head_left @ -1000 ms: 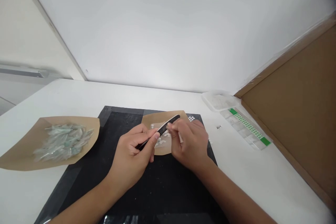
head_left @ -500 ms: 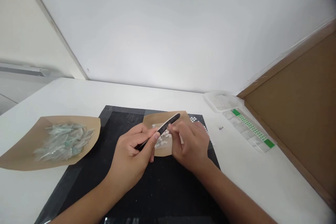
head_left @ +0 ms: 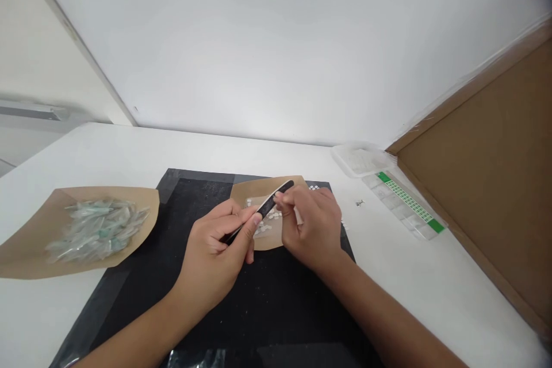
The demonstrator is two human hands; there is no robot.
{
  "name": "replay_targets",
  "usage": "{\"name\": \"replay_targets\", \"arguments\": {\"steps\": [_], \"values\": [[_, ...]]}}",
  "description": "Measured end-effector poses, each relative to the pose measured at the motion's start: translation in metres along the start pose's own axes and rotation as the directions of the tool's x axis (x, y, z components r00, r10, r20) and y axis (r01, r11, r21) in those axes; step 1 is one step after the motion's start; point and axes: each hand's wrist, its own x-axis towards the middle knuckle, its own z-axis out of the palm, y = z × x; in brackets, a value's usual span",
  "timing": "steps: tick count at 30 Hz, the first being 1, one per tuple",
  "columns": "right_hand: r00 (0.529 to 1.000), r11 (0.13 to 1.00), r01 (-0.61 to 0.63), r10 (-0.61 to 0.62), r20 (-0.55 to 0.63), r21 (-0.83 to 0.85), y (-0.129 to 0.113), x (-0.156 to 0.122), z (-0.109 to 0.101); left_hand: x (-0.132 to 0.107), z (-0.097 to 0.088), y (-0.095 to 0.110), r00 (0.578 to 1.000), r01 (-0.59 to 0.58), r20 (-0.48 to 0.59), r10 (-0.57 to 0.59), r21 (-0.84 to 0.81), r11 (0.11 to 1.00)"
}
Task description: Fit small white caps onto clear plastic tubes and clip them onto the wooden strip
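The left hand [head_left: 219,240] pinches a black file [head_left: 268,204]; whether the right hand [head_left: 314,224], curled beside it, pinches anything, I cannot tell.

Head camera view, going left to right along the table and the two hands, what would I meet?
Brown paper bearing a heap of clear, greenish pieces, left hand, the black strip jutting from it, right hand, tiny shiny bits, clear case with a green-patterned strip.

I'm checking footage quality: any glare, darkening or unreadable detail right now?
Head view: white glints low on the black mat; head view: top right corner dark; head view: markings on the black strip in the left hand too small to read.
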Motion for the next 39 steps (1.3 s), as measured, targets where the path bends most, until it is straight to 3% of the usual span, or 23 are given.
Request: {"name": "replay_targets", "arguments": {"steps": [3,6,10,14,20,23,28,33,39], "values": [[0.998,0.999,0.032,-0.032,0.058,0.002,0.001,-0.001,0.000,0.000,0.000,0.001,1.000,-0.009,-0.002,0.009,0.009,1.000],[0.999,0.999,0.033,-0.033,-0.001,-0.033,0.001,-0.002,0.001,0.001,-0.001,0.001,1.000,-0.014,-0.015,0.014,0.009,1.000],[0.998,0.999,0.048,-0.048,0.032,0.000,0.001,-0.002,0.002,0.001,-0.002,0.001,1.000,-0.023,-0.012,0.024,0.020,1.000],[1.000,1.000,0.013,-0.013,-0.019,-0.014,0.002,-0.001,0.002,0.001,-0.001,0.000,0.999,-0.043,-0.027,0.044,0.042,0.998],[0.996,0.978,-0.080,0.070,0.055,0.194,-0.005,-0.003,-0.009,0.001,-0.001,0.010,0.993,-0.111,-0.035,0.114,0.078,0.991],[0.968,0.897,-0.250,0.238,0.077,0.366,-0.009,-0.005,-0.016,0.000,-0.001,0.016,0.977,-0.189,-0.075,0.201,0.145,0.971],[0.858,0.638,-0.503,0.451,0.246,0.583,-0.007,-0.008,-0.017,0.000,-0.001,0.013,0.957,-0.246,-0.110,0.267,0.178,0.953],[0.793,0.431,-0.570,0.510,0.332,0.700,-0.003,-0.008,-0.012,0.001,-0.001,0.011,0.957,-0.253,-0.094,0.275,0.197,0.947],[0.756,0.340,-0.597,0.541,0.368,0.727,-0.001,-0.006,-0.011,0.003,0.002,0.007,0.979,-0.199,-0.017,0.203,0.129,0.971]]}}
